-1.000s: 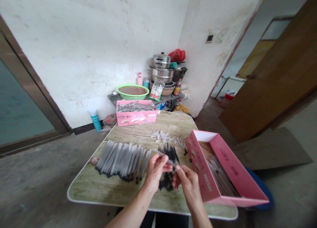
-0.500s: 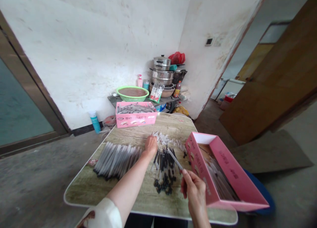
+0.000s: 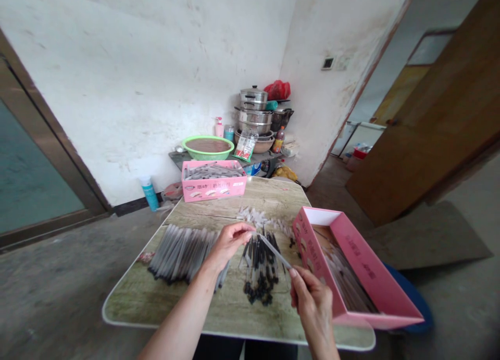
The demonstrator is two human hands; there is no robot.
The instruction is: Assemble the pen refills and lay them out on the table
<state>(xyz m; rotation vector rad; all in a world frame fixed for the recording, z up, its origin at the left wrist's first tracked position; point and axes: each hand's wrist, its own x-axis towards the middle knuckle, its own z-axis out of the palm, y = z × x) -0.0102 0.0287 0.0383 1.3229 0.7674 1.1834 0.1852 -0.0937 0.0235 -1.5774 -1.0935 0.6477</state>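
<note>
My right hand (image 3: 312, 297) pinches the near end of a translucent grey pen barrel (image 3: 276, 251), its far end slanting up to the left. At that far end, my left hand (image 3: 233, 239) is closed, with a small whitish piece (image 3: 253, 233) between thumb and fingertips. Under the barrel lie several thin black pen inserts (image 3: 258, 269) with dark ends towards me. Beyond them is a loose pile of small whitish pieces (image 3: 252, 215). A row of grey pen barrels with black ends (image 3: 182, 253) lies left of my left hand.
An open pink box (image 3: 375, 276) of barrels stands at the table's right edge. Another pink box (image 3: 214, 189), full of pens, stands at the far side. Behind it are a green basin (image 3: 208, 154) and stacked steel pots (image 3: 254, 118). A wooden door (image 3: 425, 120) is at right.
My left hand has come from the pile of whitish pieces back to the barrel's far end, now with a small piece in its fingers. My right hand has moved slightly right, still holding the barrel.
</note>
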